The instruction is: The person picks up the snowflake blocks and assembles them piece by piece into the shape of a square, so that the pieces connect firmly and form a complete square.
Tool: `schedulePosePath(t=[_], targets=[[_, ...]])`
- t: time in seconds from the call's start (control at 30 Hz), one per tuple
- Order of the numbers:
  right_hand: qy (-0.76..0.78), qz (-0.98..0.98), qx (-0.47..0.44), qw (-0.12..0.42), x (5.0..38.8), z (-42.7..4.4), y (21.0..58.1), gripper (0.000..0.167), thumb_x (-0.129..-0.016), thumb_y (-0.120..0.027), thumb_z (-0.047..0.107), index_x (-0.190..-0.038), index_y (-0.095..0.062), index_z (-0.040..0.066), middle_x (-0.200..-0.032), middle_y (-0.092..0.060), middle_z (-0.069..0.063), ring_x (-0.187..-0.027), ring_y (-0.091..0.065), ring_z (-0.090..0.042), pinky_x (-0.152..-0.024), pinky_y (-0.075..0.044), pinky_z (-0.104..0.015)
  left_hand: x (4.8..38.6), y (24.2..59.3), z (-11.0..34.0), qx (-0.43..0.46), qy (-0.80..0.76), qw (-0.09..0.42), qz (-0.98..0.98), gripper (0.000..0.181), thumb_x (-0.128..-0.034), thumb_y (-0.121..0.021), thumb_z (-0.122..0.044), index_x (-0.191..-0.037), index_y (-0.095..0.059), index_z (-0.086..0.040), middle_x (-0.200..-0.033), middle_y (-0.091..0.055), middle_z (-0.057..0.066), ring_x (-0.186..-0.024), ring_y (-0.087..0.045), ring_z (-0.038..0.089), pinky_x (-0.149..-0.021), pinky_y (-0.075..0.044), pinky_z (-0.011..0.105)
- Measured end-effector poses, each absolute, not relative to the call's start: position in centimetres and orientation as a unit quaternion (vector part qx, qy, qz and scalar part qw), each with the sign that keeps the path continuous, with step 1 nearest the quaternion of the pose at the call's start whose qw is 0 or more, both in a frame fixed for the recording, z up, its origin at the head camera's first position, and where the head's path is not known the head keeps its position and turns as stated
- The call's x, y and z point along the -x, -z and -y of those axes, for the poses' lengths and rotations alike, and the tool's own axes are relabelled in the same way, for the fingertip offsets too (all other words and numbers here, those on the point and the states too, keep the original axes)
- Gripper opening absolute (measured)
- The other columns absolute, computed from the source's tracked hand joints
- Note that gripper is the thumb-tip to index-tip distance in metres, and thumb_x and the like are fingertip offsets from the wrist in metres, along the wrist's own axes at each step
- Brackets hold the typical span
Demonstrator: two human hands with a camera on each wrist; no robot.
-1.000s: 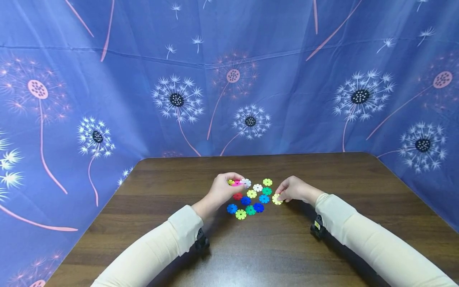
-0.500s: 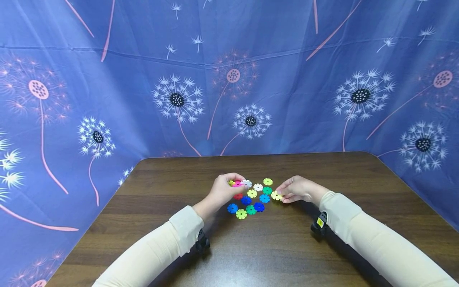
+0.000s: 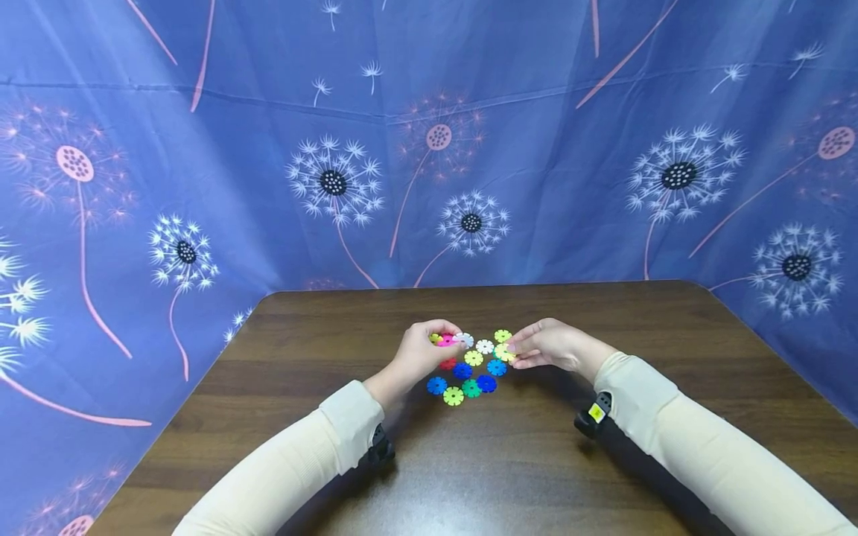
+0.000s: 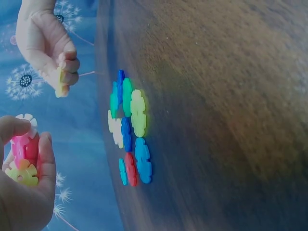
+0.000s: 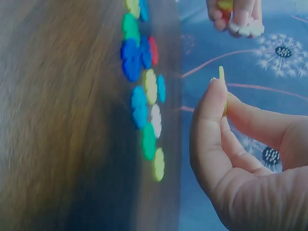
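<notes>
In the head view my left hand (image 3: 414, 353) holds notched flower-shaped plastic discs off the table. The left wrist view shows them linked: a white disc (image 4: 30, 124), a pink disc (image 4: 20, 148) and a yellow disc (image 4: 25, 174). Between thumb and fingers, my right hand (image 3: 559, 345) pinches a single pale yellow disc (image 3: 504, 352), raised and apart from the left hand's piece. In the right wrist view this yellow disc (image 5: 221, 73) stands edge-on above the fingertips. A green disc lies mostly hidden behind it in the head view.
Several loose discs lie flat between and in front of the hands, among them a blue disc (image 3: 437, 385), a yellow-green disc (image 3: 453, 396) and a white disc (image 3: 484, 346). The brown wooden table (image 3: 509, 461) ends at a blue dandelion-print curtain (image 3: 550, 186).
My right hand has lifted the pale yellow disc and carried it left, towards the left hand. The left hand keeps its hold, nearly still. The head view has shifted slightly.
</notes>
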State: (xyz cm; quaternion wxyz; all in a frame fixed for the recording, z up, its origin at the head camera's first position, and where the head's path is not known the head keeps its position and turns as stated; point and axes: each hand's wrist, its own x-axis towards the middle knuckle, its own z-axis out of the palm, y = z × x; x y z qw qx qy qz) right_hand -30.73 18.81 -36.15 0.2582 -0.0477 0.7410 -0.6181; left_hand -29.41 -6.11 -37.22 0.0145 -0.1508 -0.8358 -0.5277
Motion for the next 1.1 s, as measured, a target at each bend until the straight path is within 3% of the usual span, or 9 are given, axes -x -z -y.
schedulePosePath(t=[0.33,0.5,0.67,1.1], targets=[[0.671,-0.693,0.045,0.259,30.2,-17.4,35.5,0.022,-0.092,-0.058,-0.003,-0.111,-0.056,-0.014,-0.081,-0.067,-0.005,-0.075,-0.069,-0.015,-0.075,-0.058,-0.027,29.2,37.2,5.9,0.15,0.515,0.018,0.844,0.014,-0.0802,-0.079,-0.017,-0.09,-0.073,-0.01,-0.09,-0.071,0.006,-0.075,-0.056,0.012,-0.064,-0.05,0.021],[0.698,-0.666,0.039,0.259,30.1,-16.9,35.7,0.008,-0.094,-0.055,-0.004,-0.098,-0.062,-0.006,-0.08,-0.069,-0.005,-0.075,-0.07,-0.015,-0.074,-0.058,-0.027,29.1,37.1,5.7,0.154,0.515,0.017,0.843,0.014,-0.0804,-0.079,-0.017,-0.091,-0.073,-0.01,-0.09,-0.071,0.006,-0.074,-0.056,0.012,-0.063,-0.05,0.022],[0.711,-0.652,0.032,0.26,30.1,-16.7,35.7,0.012,-0.094,-0.055,-0.004,-0.088,-0.064,0.001,-0.079,-0.069,-0.004,-0.075,-0.07,-0.015,-0.073,-0.058,-0.025,29.0,37.1,5.6,0.154,0.517,0.013,0.842,0.016,-0.0803,-0.079,-0.018,-0.091,-0.072,-0.009,-0.09,-0.071,0.006,-0.071,-0.056,0.012,-0.061,-0.05,0.022],[0.72,-0.635,0.024,0.278,30.1,-16.3,35.3,0.016,-0.094,-0.055,-0.004,-0.085,-0.067,0.001,-0.079,-0.069,-0.006,-0.078,-0.069,-0.014,-0.076,-0.057,-0.024,29.0,37.2,5.4,0.162,0.516,0.023,0.841,0.013,-0.0813,-0.079,-0.017,-0.09,-0.072,-0.009,-0.092,-0.071,0.006,-0.076,-0.056,0.012,-0.065,-0.05,0.022]])
